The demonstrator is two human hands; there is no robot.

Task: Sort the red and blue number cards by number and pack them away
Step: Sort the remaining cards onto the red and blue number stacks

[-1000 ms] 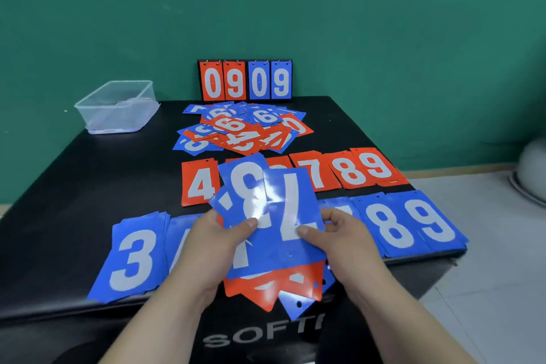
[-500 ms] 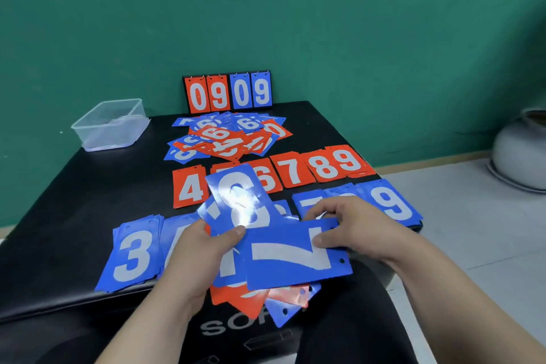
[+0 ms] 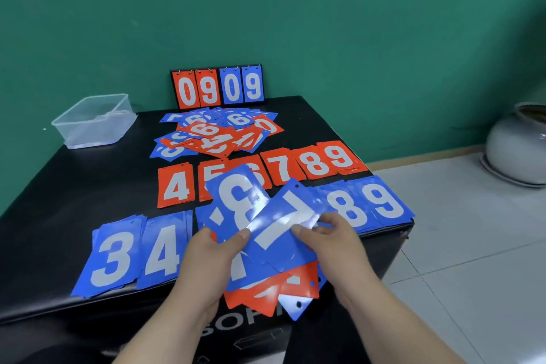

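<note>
My left hand (image 3: 211, 263) grips a fanned bundle of blue and red number cards (image 3: 266, 281) over the table's front edge, a blue 8 card (image 3: 236, 195) on top. My right hand (image 3: 331, 241) pinches a blue 7 card (image 3: 283, 224) lying tilted across the bundle. Sorted blue stacks show 3 (image 3: 113, 257), 4 (image 3: 164, 251), 8 (image 3: 347, 210) and 9 (image 3: 384, 201) in the front row. Behind them lie red stacks 4 (image 3: 175, 186), 5, 6, 7 (image 3: 282, 167), 8 and 9 (image 3: 339, 155). An unsorted heap of cards (image 3: 220, 134) lies further back.
A clear plastic box (image 3: 94, 121) stands at the back left of the black table (image 3: 74, 183). A flip scoreboard (image 3: 217, 87) reading 0909 leans against the green wall. A pale round pot (image 3: 517, 145) sits on the tiled floor to the right.
The blue 7 card in my right hand has turned from lying sideways to tilted upward over the bundle. The view has shifted slightly; my left hand keeps holding the bundle.
</note>
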